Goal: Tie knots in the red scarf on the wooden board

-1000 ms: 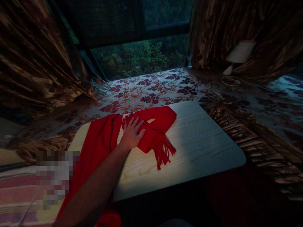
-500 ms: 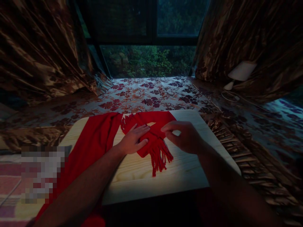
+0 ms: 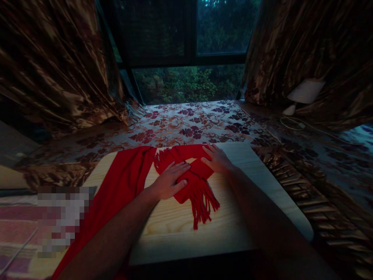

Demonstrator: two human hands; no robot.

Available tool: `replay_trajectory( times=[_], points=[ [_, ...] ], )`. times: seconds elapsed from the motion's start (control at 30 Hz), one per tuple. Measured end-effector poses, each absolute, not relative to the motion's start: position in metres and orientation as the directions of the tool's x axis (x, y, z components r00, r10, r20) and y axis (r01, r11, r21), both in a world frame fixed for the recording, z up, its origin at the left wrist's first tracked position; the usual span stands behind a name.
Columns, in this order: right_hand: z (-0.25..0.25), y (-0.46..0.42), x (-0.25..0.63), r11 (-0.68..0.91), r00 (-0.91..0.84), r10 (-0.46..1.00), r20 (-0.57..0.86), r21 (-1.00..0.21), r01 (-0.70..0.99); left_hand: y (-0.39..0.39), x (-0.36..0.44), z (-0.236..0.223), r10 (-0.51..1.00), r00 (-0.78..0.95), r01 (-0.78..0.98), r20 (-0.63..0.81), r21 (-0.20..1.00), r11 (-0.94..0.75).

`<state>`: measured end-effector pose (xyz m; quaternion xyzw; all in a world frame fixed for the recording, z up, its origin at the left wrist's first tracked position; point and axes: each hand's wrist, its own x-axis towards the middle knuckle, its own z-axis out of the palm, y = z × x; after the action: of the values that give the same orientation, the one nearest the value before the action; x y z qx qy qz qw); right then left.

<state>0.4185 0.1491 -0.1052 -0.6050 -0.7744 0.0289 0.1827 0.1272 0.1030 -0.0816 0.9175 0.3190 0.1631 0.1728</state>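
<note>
A red fringed scarf (image 3: pixel 183 189) lies folded across itself on a pale wooden table (image 3: pixel 163 241), with a small gap of wood showing inside the fold. One fringe hangs toward me; the other points to the far left. My left hand (image 3: pixel 169 179) rests flat on the scarf's left part, fingers stretched out. On the right bend of the scarf lies my right hand (image 3: pixel 217 158), its fingers spread. A long strip of red cloth (image 3: pixel 122 179) runs down the table's left side, partly under my left forearm; whether it joins the scarf I cannot tell.
Beyond the table is a ledge with a flowered cover (image 3: pixel 186 120), below a window (image 3: pixel 186 81). Curtains hang on both sides. A white lamp (image 3: pixel 305 91) with its cord stands at the right. Striped fabric (image 3: pixel 17 221) lies at the lower left.
My right hand has gone from a pinch at the scarf's right edge to lying spread on it. My left hand stays on the scarf. The whole view has shifted slightly.
</note>
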Motion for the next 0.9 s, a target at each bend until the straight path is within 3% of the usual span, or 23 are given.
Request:
replay_trajectory(
  times=[0.07,0.17,0.2,0.27,0.37,0.47,0.53,0.67,0.77,0.9],
  points=[
    [-0.113,0.15,0.42,0.271,-0.165,0.928,0.334,-0.303,0.914,0.106,0.125,-0.08,0.721,0.628,0.589,0.294,0.425,-0.687],
    [-0.118,0.15,0.421,0.277,-0.131,0.914,0.384,-0.353,0.894,0.123,0.112,-0.072,0.887,0.207,0.789,0.414,0.466,-0.401],
    [-0.118,0.15,0.421,0.281,-0.132,0.914,0.383,-0.362,0.889,0.13,0.106,-0.068,0.924,0.072,0.837,0.376,0.48,-0.26],
    [-0.119,0.151,0.422,0.285,-0.138,0.916,0.376,-0.371,0.884,0.146,0.093,-0.059,0.988,-0.027,0.891,0.15,0.452,-0.045],
    [-0.119,0.153,0.423,0.284,-0.137,0.916,0.377,-0.366,0.886,0.161,0.078,-0.05,0.996,-0.064,0.932,-0.063,0.353,0.082],
    [-0.12,0.153,0.423,0.293,-0.144,0.908,0.393,-0.35,0.89,0.162,0.079,-0.049,0.995,-0.059,0.93,-0.08,0.359,0.084],
    [-0.12,0.153,0.423,0.303,-0.15,0.903,0.401,-0.351,0.886,0.162,0.087,-0.052,0.999,-0.045,0.923,0.013,0.383,0.037],
    [-0.12,0.152,0.424,0.32,-0.154,0.897,0.415,-0.367,0.873,0.169,0.102,-0.063,0.941,0.193,0.835,0.279,0.457,-0.307],
    [-0.121,0.154,0.426,0.343,-0.168,0.887,0.431,-0.37,0.863,0.18,0.105,-0.071,0.881,0.387,0.757,0.272,0.451,-0.472],
    [-0.126,0.158,0.429,0.376,-0.188,0.866,0.462,-0.355,0.856,0.194,0.101,-0.077,0.879,0.397,0.772,0.264,0.422,-0.475]
  ],
)
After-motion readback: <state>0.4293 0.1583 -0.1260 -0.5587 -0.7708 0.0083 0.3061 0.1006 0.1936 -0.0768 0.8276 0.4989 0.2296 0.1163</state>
